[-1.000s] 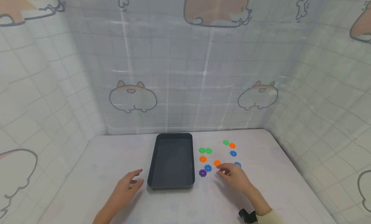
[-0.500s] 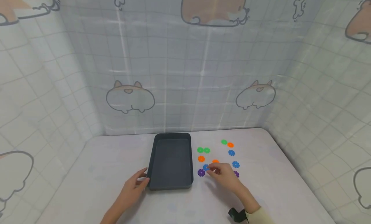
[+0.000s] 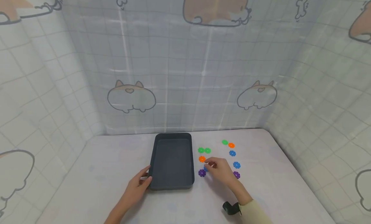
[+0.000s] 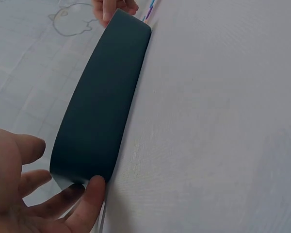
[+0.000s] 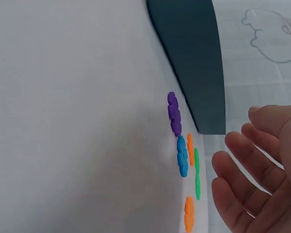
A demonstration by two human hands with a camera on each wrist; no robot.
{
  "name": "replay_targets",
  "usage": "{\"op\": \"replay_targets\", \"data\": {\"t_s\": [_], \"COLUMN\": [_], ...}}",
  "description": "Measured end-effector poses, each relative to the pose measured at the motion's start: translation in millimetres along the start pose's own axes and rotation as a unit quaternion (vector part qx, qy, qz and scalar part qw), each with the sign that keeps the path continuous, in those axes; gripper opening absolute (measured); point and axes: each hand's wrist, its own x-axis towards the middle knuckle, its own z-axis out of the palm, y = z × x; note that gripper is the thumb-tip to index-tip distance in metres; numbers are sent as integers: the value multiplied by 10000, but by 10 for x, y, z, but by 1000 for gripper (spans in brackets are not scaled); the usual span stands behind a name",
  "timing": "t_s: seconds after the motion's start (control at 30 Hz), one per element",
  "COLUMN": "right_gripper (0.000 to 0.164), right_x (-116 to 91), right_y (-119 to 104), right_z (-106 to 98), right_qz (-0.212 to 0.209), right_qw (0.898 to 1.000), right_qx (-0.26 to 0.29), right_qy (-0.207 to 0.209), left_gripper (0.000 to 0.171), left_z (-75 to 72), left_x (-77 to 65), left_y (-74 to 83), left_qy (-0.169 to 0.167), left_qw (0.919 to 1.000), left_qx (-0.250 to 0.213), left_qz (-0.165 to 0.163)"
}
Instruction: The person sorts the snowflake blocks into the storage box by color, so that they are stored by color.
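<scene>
A dark grey rectangular tray (image 3: 172, 162) lies on the table. My left hand (image 3: 137, 187) is at its left side near the front corner; in the left wrist view, loose fingertips (image 4: 94, 184) touch the tray's end. Right of the tray, my right hand (image 3: 218, 169) hovers over small flower-shaped plastic discs with nothing in its relaxed fingers. A blue disc (image 3: 205, 168) is partly hidden under that hand, beside a purple disc (image 3: 202, 173) and an orange disc (image 3: 202, 159). In the right wrist view another orange disc (image 5: 189, 214) lies below the fingers.
Two green discs (image 3: 204, 150) lie farther back by the tray. More discs, including a blue one (image 3: 236, 165) and a purple one (image 3: 236, 175), lie to the right. A dark object (image 3: 231, 208) is at the right wrist. Printed curtains (image 3: 185, 72) enclose the table.
My left hand has moved right and come to the tray's side. My right hand has shifted left toward the tray, uncovering the blue and purple discs at right and hiding an orange one.
</scene>
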Motion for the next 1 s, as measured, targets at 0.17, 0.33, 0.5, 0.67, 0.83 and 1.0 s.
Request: {"op": "replay_targets", "data": {"t_s": [0.17,0.33,0.5,0.67,0.83,1.0], "right_gripper": [18,15,17,19,23,28], "right_x": [127,249,373,503,616,730], "right_y": [43,73,101,113,187,288], "right_z": [22,31,35,29,17,31], "right_qz": [216,275,363,514,623,793], "right_qw": [9996,9992,9988,9982,9977,9966], "right_qx": [4,80,156,170,232,235], "right_qy": [154,279,286,242,90,1], "left_gripper": [53,51,51,52,54,56], "left_z": [16,7,0,-16,-29,-66], "left_x": [18,73,139,210,282,350], "left_y": [25,27,-8,-17,-4,10], "left_qy": [-9,3,-8,15,-95,-293], "left_qw": [10000,9999,9998,9995,9993,9993], "left_qx": [55,39,89,194,304,215], "left_qz": [19,94,189,252,193,47]}}
